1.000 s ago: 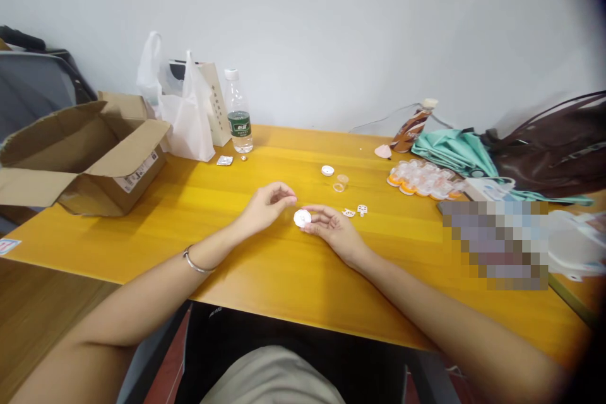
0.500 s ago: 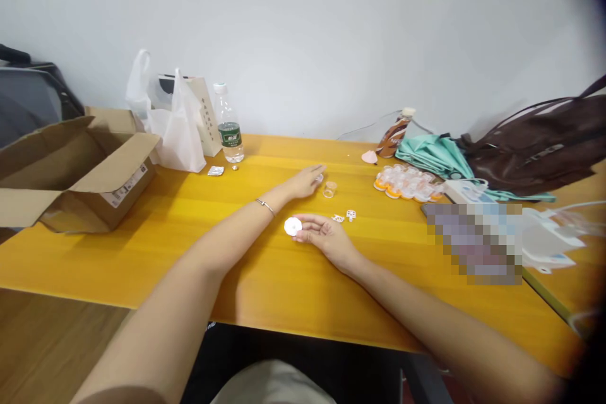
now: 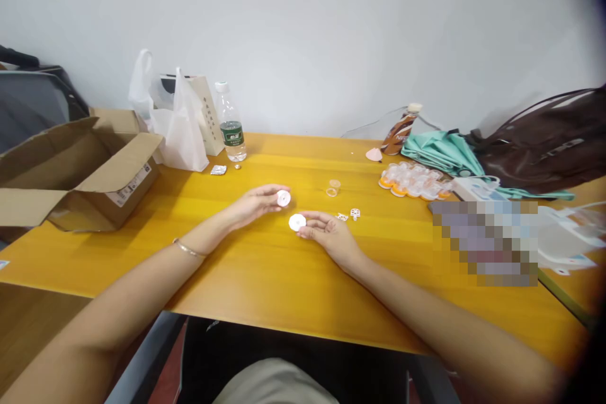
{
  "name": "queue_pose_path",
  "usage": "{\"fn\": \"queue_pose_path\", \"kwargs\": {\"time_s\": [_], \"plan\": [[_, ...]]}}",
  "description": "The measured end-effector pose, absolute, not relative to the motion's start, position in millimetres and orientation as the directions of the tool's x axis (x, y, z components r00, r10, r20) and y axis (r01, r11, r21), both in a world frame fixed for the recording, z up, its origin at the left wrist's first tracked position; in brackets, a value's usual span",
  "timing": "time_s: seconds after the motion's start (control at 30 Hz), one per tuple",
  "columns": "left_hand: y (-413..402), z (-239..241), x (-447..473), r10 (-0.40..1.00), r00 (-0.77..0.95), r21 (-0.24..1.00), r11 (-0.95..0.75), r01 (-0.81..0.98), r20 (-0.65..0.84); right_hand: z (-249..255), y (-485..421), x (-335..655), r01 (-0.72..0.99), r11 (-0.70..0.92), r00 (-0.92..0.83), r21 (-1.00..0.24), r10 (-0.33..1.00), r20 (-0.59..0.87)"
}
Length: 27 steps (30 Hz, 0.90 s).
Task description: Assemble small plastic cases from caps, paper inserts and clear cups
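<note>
My left hand (image 3: pixel 253 204) pinches a small white round cap (image 3: pixel 283 198) just above the yellow table (image 3: pixel 265 271). A little to its right, my right hand (image 3: pixel 329 233) holds a second white round disc (image 3: pixel 297 222) at its fingertips. The two white pieces are a few centimetres apart. Beyond the hands a small clear cup (image 3: pixel 334 185) and a thin ring (image 3: pixel 331 192) lie on the table. Two tiny white pieces (image 3: pixel 351 214) sit beside my right hand.
An open cardboard box (image 3: pixel 80 170) stands at the left, with a white plastic bag (image 3: pixel 177 123) and a water bottle (image 3: pixel 231 126) behind. A tray of orange-based clear capsules (image 3: pixel 414 180), a tipped brown bottle (image 3: pixel 400 132), a teal umbrella (image 3: pixel 440 151) and a brown bag (image 3: pixel 549 145) lie at the right.
My left hand reached out to the white cap by the clear cup, took it and drew it back next to my right hand, which kept its disc.
</note>
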<state>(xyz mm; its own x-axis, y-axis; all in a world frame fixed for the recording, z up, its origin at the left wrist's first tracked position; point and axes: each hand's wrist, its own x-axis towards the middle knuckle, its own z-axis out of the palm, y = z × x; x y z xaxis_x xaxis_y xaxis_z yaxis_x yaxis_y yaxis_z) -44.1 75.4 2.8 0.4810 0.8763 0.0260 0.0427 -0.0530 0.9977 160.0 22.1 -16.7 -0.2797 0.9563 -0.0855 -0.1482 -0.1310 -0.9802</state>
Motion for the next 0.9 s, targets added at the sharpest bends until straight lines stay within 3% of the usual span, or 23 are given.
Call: {"fn": "queue_pose_path", "kwargs": {"time_s": [0.1, 0.4, 0.73, 0.9], "plan": [[54.3, 3.4, -48.3, 0.845, 0.535, 1.0, 0.009, -0.001, -0.007, -17.0, 22.9, 159.7, -0.138, -0.123, -0.252, -0.983, 0.964, -0.086], [53.0, 5.6, -41.3, 0.815, 0.564, 0.985, -0.172, 0.021, 0.13, -17.2, 23.2, 160.8, -0.142, -0.133, -0.213, -0.981, 0.972, -0.101], [51.6, 3.8, -40.4, 0.759, 0.638, 0.99, -0.133, -0.048, 0.133, -17.0, 22.1, 161.8, -0.114, -0.153, -0.224, -0.982, 0.967, -0.124], [47.6, 7.7, -37.5, 0.738, 0.656, 0.976, -0.217, 0.007, 0.159, -17.9, 22.3, 162.2, -0.066, -0.133, -0.224, -0.989, 0.968, -0.116]]}}
